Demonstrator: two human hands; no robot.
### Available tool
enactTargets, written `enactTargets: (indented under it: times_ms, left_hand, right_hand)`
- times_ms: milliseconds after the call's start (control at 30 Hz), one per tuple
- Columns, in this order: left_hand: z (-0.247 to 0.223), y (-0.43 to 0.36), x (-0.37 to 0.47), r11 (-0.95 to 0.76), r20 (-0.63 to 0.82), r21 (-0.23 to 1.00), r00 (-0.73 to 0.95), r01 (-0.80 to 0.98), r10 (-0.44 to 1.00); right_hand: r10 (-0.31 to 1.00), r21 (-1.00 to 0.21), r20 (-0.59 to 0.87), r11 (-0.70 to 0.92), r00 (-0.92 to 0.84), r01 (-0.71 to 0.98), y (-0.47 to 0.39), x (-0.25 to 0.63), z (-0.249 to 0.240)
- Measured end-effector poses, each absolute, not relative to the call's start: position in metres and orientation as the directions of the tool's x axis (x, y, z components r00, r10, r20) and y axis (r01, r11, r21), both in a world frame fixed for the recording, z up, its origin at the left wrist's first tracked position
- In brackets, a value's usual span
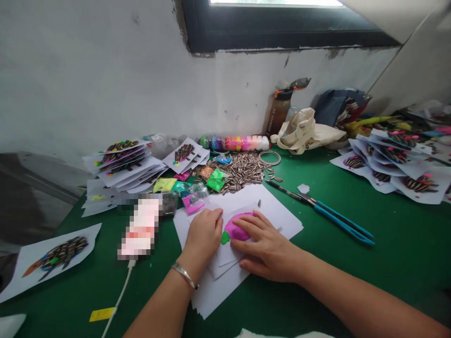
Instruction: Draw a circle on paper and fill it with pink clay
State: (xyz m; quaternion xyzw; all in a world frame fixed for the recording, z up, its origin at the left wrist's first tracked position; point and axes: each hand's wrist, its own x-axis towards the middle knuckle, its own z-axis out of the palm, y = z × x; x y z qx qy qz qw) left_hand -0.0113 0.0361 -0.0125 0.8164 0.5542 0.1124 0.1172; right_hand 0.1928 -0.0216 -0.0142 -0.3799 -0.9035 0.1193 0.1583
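A small white sheet (229,258) lies on a stack of larger white paper (207,300). On it is a flattened pink clay shape (241,228) with a small green clay piece (225,237) at its left end. My right hand (269,246) rests over the pink clay, fingers spread and touching it. Beside the clay's left side, my left hand (204,233) is on the paper with its fingers curled in; what they hold, if anything, is hidden. One sunflower seed (260,203) sits just above the clay.
Behind the paper are heaped sunflower seeds (243,170) and clay packets, including a green packet (216,179). Blue-handled tweezers (343,221) and a pen (283,188) lie right. Seed-picture stacks (123,164) stand left, with a blurred, cabled device (141,227) nearer. A bottle (280,112) stands behind.
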Motion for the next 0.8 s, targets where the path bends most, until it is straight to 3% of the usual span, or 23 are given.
enactTargets:
  times_ms: [367, 567, 800]
  left_hand:
    - [-0.0164, 0.0341, -0.0121, -0.380, 0.106, 0.302, 0.366, 0.874, 0.925]
    - [-0.0118, 0.0337, -0.0140, -0.389, 0.072, 0.359, 0.390, 0.848, 0.918]
    - [-0.0081, 0.0332, -0.0123, -0.385, 0.047, 0.332, 0.393, 0.861, 0.918]
  right_hand:
    - [0.741, -0.277, 0.227, 0.671, -0.632, 0.687, -0.0224, 0.1843, -0.0185]
    - [0.750, -0.295, 0.209, 0.660, -0.627, 0.691, -0.0210, 0.1832, -0.0177]
    - [0.740, -0.347, 0.190, 0.666, -0.646, 0.661, -0.0190, 0.1874, -0.0147]
